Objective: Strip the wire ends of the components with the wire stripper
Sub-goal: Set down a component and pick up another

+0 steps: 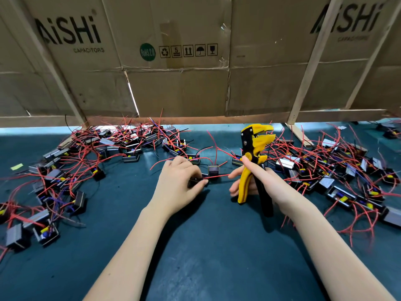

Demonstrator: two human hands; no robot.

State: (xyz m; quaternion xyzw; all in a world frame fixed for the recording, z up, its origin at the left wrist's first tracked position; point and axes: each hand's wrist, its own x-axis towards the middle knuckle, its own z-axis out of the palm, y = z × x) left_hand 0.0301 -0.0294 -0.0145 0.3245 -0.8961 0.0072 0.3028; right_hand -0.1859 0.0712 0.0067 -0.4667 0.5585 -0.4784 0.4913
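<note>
We are not seeing the small black box component (196, 182) well, because our left hand (176, 184) is covering most of it. Our left fingers (200, 183) are pinching it just above the dark teal counter (206, 246). A thin red wire (217, 176) is running from it to our right hand (263, 181), and its end is touching a right fingertip. Our right fingers are curling around the handles of the yellow and black wire stripper (252, 161), which is standing up with its jaws apart. Piles of boxes with red wires (338, 170) are lying on both sides, too tangled to count.
</note>
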